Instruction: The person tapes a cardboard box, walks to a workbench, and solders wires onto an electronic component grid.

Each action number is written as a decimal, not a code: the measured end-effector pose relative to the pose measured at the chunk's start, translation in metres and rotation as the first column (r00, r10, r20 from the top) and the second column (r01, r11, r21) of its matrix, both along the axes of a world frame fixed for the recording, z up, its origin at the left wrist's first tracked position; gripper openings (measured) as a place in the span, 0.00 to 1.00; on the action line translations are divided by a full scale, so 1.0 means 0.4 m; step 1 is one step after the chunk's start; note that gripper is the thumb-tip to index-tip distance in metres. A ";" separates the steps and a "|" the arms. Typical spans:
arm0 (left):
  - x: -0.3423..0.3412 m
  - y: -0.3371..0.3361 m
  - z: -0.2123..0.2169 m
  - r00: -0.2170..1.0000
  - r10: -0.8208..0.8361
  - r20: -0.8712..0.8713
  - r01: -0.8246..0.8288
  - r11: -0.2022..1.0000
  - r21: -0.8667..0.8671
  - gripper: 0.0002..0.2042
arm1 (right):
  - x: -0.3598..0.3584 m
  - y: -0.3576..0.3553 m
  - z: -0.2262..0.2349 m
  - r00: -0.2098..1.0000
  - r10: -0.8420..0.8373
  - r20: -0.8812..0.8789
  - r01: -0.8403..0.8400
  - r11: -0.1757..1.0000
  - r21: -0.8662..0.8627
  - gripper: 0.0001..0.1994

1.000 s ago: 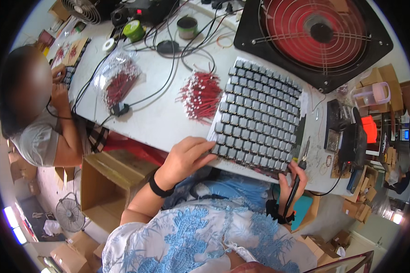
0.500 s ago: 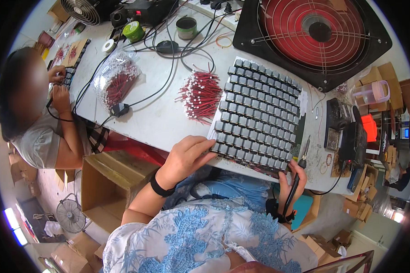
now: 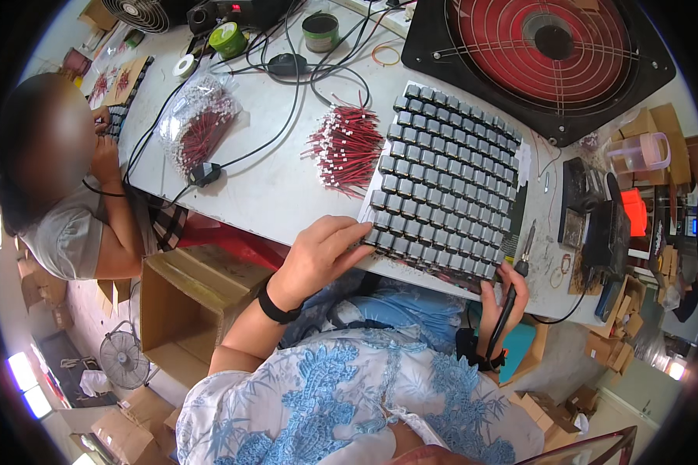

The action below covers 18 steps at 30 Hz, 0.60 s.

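Note:
A board packed with rows of small silver-grey square blocks (image 3: pixel 442 186) lies at a slant along the table's near edge. My left hand (image 3: pixel 318 252) is closed on its near left corner, thumb and fingers pinching the edge. At the near right corner, my right hand (image 3: pixel 498 306) touches the board's edge with its fingertips. That same hand holds a black soldering iron (image 3: pixel 523 267), tip pointing up and away from me. Left of the board lies a pile of red wires with white connectors (image 3: pixel 345 147).
A clear bag of similar wires (image 3: pixel 202 128) lies farther left, near black cables. A large red fan (image 3: pixel 547 43) stands behind the board. Black soldering equipment (image 3: pixel 605 225) is at the right. A co-worker (image 3: pixel 62 170) sits at the left, beyond a cardboard box (image 3: pixel 202 310).
The view has shifted slightly, and the board sits a little higher in it. Both hands keep their hold. The co-worker's head has moved nearer their own hands.

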<state>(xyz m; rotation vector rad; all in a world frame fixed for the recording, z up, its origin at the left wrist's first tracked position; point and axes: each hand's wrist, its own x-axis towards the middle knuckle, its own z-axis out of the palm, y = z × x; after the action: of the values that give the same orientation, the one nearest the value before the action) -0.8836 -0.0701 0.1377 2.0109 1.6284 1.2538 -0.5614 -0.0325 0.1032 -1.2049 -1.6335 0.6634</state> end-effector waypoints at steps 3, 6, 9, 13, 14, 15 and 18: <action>-0.004 -0.011 0.004 0.999 0.026 -0.040 -0.026 1.000 -0.006 0.20 | 0.005 -0.004 0.004 1.000 0.029 -0.003 -0.029 0.999 -0.022 0.27; -0.030 -0.032 0.028 0.995 0.097 0.003 -0.097 0.995 -0.011 0.15 | 0.022 -0.015 0.023 0.998 -0.056 -0.041 0.058 0.998 0.040 0.21; -0.028 -0.063 0.070 0.983 0.127 0.132 -0.122 0.992 -0.039 0.16 | 0.018 -0.029 0.065 0.970 -0.205 -0.132 0.227 0.956 0.183 0.10; 0.035 -0.054 0.108 0.888 -0.404 0.222 0.420 0.907 -0.028 0.18 | -0.102 0.006 0.141 0.881 0.470 -0.060 -0.436 0.854 0.283 0.03; 0.058 -0.054 0.105 0.879 -0.410 0.242 0.425 0.905 -0.009 0.16 | -0.129 0.003 0.153 0.844 0.536 0.000 -0.522 0.823 0.223 0.05; 0.065 -0.057 0.102 0.884 -0.396 0.249 0.412 0.911 -0.014 0.16 | -0.183 0.000 0.204 0.806 0.591 -0.042 -0.585 0.805 0.104 0.14; 0.072 -0.068 0.101 0.907 -0.290 0.307 0.316 0.948 -0.038 0.13 | -0.231 0.008 0.210 0.714 0.700 -0.020 -0.692 0.710 0.131 0.19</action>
<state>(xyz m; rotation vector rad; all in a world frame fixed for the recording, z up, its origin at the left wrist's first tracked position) -0.8547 -0.0974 0.1780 1.8285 1.1579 1.2692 -0.6537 -0.0292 0.1872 -0.4247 -2.0411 1.0440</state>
